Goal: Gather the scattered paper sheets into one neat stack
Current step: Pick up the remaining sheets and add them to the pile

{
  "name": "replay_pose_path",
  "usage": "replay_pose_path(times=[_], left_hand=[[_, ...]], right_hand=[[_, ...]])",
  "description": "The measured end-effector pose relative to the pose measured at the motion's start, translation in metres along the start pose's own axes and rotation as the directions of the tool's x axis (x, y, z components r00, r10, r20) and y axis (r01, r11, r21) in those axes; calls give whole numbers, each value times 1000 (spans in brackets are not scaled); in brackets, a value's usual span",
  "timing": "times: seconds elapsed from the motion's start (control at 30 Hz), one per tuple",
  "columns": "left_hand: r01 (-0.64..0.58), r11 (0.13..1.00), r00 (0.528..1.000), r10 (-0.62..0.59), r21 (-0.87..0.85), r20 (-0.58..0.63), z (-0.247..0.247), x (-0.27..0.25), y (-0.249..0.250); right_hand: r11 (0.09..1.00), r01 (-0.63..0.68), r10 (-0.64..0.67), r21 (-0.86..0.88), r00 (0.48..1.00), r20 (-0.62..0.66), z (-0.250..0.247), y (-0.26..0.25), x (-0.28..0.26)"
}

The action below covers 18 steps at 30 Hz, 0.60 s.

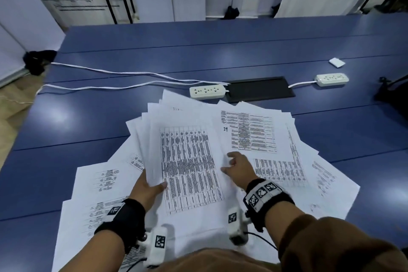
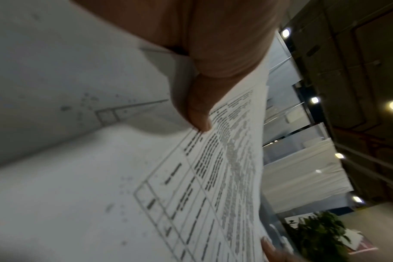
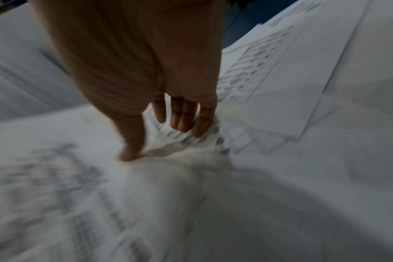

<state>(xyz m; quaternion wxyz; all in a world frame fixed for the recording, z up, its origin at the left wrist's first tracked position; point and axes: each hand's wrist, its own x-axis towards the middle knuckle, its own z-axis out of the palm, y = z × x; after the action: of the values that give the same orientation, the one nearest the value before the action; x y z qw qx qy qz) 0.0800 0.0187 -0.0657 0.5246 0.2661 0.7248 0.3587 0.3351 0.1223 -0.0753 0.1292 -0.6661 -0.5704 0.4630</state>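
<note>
A blue table (image 1: 110,121) holds scattered printed sheets (image 1: 287,161), fanned across its near middle. The left hand (image 1: 146,190) grips a gathered bundle (image 1: 176,150) by its near edge. The right hand (image 1: 239,166), fingers loosely spread, presses a sheet. Gathering looks midway; next, likely slide that sheet leftward onto the bundle.

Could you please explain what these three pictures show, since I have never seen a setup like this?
No machine here: a person wears one camera on the head and one on each wrist. The head view looks down at a blue table covered with printed paper sheets, plus two power strips. The left hand grips a fanned bundle of sheets; the left wrist view shows its thumb on top. The right hand reaches onto the sheets; its wrist view is blurred, showing fingers at the paper.
</note>
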Motion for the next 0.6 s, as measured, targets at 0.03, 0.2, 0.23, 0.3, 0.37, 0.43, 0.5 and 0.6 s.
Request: replay_pose_path(times=[0.03, 0.2, 0.23, 0.3, 0.37, 0.43, 0.5, 0.6], left_hand=[[-22, 1000, 1000, 22, -2, -4, 0, -1, 5], [-143, 988, 990, 143, -56, 0, 0, -8, 40], [-150, 987, 988, 152, -55, 21, -1, -11, 48], [-161, 986, 987, 161, -36, 24, -5, -14, 64], [-160, 986, 986, 162, 42, -28, -10, -24, 87], [-215, 973, 969, 224, 90, -103, -9, -35, 110], [-255, 966, 954, 260, 52, -150, -3, -51, 135], [-329, 940, 938, 315, -87, -143, -9, -54, 143]], right_hand=[[999, -12, 15, 45, 998, -55, -7, 5, 1], [911, -83, 34, 404, 991, 126, -41, -5, -8], [882, -66, -15, 467, 986, 168, -46, -14, -13], [864, 15, -121, 504, 977, 178, -58, -36, -24], [845, 117, -200, 522, 974, 105, -71, -59, -31], [784, 204, -262, 587, 965, 15, -81, -81, -38], [766, 235, -235, 598, 969, -79, -85, -97, -44], [788, 280, -234, 548, 960, -155, -97, -108, -59]])
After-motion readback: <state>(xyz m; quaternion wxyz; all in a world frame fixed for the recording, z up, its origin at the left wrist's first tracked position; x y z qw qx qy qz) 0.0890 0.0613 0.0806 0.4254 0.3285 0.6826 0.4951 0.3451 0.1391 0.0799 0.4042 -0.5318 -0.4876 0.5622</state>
